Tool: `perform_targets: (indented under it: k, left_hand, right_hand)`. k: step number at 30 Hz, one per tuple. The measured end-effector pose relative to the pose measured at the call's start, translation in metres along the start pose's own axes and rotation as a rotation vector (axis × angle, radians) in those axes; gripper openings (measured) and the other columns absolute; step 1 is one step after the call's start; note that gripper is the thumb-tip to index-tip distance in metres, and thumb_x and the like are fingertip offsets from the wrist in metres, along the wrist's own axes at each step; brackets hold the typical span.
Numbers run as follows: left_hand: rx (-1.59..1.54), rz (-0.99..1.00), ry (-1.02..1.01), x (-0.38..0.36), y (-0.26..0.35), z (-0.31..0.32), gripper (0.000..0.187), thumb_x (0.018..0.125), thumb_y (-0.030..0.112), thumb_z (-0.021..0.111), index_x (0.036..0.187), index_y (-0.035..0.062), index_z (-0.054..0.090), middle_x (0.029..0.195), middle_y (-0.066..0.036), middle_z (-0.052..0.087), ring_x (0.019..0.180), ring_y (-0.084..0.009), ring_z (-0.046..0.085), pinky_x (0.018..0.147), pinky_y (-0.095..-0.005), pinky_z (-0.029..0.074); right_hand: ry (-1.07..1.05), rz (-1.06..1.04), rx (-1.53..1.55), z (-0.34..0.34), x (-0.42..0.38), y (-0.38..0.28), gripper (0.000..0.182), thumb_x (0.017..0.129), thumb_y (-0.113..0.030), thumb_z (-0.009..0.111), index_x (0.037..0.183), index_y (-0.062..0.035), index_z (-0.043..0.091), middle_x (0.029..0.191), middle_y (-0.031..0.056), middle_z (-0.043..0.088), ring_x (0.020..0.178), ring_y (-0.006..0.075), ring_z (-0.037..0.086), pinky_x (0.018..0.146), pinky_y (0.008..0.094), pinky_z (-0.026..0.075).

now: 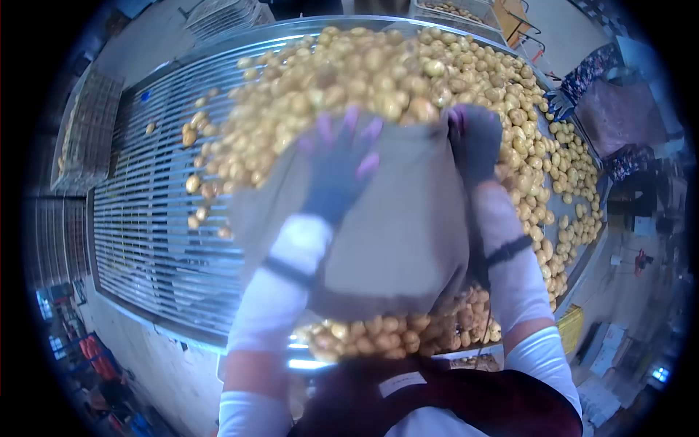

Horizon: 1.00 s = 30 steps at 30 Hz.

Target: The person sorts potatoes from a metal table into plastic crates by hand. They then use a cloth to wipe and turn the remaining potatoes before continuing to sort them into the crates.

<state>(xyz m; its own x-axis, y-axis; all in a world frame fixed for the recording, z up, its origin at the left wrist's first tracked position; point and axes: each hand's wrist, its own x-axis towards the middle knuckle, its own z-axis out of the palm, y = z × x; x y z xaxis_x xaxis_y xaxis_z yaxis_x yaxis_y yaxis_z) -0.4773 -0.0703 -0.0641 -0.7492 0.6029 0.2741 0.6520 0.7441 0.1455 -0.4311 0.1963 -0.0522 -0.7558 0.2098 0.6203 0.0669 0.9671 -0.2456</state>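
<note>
A grey-brown cloth lies spread over the middle of a heap of potatoes, close in front of my body. My left hand, in a dark glove with pink fingertips, rests on the cloth's upper left part with its fingers spread; it is blurred. My right hand, gloved the same way, has its fingers curled round the cloth's upper right corner. Potatoes touch the cloth's far edge, and more show below its near edge. What lies under the cloth is hidden.
A slatted metal sorting table extends to the left, with a few scattered potatoes. Wire crates stand beyond its left end. At the right edge a co-worker's gloved hand reaches to the potatoes. A yellow crate sits at lower right.
</note>
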Motion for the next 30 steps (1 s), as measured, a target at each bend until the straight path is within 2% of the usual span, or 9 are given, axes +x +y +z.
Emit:
perform_targets:
  k: [5,8,10,13,16,23,24,27,30]
  left_hand:
    - [-0.030,-0.015,0.095,-0.023,-0.017,0.015,0.062,0.097,0.051,0.052,0.153,0.0263,0.038,0.158,-0.008,0.036,0.143,-0.0469,0.030,0.103,-0.0771,0.024]
    - [-0.202,-0.063,-0.149,-0.104,-0.035,-0.019,0.065,0.099,0.044,0.053,0.157,0.0226,0.030,0.159,-0.011,0.035,0.146,-0.0415,0.031,0.114,-0.0650,0.020]
    - [-0.496,-0.130,-0.160,-0.163,-0.046,-0.039,0.060,0.099,0.033,0.056,0.153,0.0156,0.038,0.153,-0.015,0.042,0.144,-0.0385,0.035,0.117,-0.0557,0.021]
    - [-0.213,-0.069,-0.505,-0.216,-0.065,-0.062,0.055,0.097,0.031,0.057,0.148,0.0147,0.046,0.146,-0.017,0.049,0.137,-0.0399,0.041,0.117,-0.0557,0.023]
    - [-0.159,-0.032,-0.270,-0.222,-0.081,-0.028,0.051,0.093,0.032,0.059,0.140,0.0126,0.053,0.138,-0.017,0.054,0.130,-0.0415,0.046,0.114,-0.0562,0.026]
    - [-0.058,-0.212,-0.136,-0.122,-0.151,0.022,0.053,0.093,0.037,0.058,0.138,0.0097,0.052,0.134,-0.017,0.055,0.123,-0.0363,0.051,0.100,-0.0554,0.042]
    - [0.096,-0.237,-0.076,-0.121,-0.147,0.021,0.057,0.091,0.034,0.059,0.141,0.0110,0.049,0.137,-0.015,0.054,0.125,-0.0370,0.050,0.101,-0.0572,0.041]
    - [0.157,-0.186,-0.449,-0.134,-0.145,0.003,0.061,0.089,0.031,0.060,0.145,0.0126,0.046,0.145,-0.013,0.049,0.131,-0.0369,0.046,0.106,-0.0595,0.036]
    - [-0.015,-0.005,-0.185,-0.218,-0.141,-0.011,0.065,0.085,0.022,0.061,0.147,0.0135,0.045,0.151,-0.012,0.042,0.140,-0.0406,0.036,0.115,-0.0596,0.026]
  right_hand:
    - [0.275,-0.145,-0.171,-0.011,-0.008,-0.034,0.021,0.089,-0.025,0.061,0.103,-0.0098,0.063,0.098,0.0163,0.059,0.093,0.0391,0.055,0.081,0.0499,0.042]
    - [-0.222,-0.181,-0.179,-0.060,-0.077,-0.069,0.032,0.090,-0.016,0.065,0.121,-0.0107,0.062,0.115,0.0103,0.062,0.106,0.0362,0.058,0.094,0.0465,0.044]
    - [-0.360,-0.267,0.218,-0.074,-0.124,-0.091,0.042,0.088,-0.027,0.065,0.125,-0.0091,0.059,0.121,0.0166,0.057,0.114,0.0420,0.051,0.099,0.0541,0.041]
    - [-0.477,-0.217,0.301,-0.100,-0.133,-0.143,0.045,0.088,-0.030,0.067,0.126,-0.0089,0.059,0.131,0.0181,0.055,0.122,0.0433,0.049,0.104,0.0537,0.039]
    - [-0.515,-0.206,0.253,-0.075,-0.126,-0.157,0.043,0.090,-0.032,0.065,0.127,-0.0094,0.061,0.143,0.0184,0.049,0.132,0.0445,0.044,0.110,0.0543,0.035]
    - [-0.417,-0.419,0.009,0.053,-0.065,-0.175,0.044,0.096,-0.034,0.056,0.135,-0.0136,0.059,0.148,0.0161,0.046,0.138,0.0427,0.038,0.113,0.0554,0.030]
    - [-0.364,-0.409,-0.003,0.064,-0.057,-0.186,0.045,0.096,-0.035,0.055,0.136,-0.0139,0.058,0.149,0.0159,0.045,0.138,0.0425,0.038,0.113,0.0556,0.029]
    - [-0.287,-0.398,-0.005,0.058,-0.089,-0.211,0.050,0.098,-0.038,0.051,0.142,-0.0150,0.052,0.150,0.0168,0.044,0.137,0.0425,0.039,0.113,0.0570,0.029]
    - [-0.643,-0.345,0.247,-0.005,-0.132,-0.222,0.059,0.098,-0.042,0.050,0.146,-0.0085,0.045,0.153,0.0239,0.037,0.136,0.0451,0.039,0.115,0.0570,0.026]
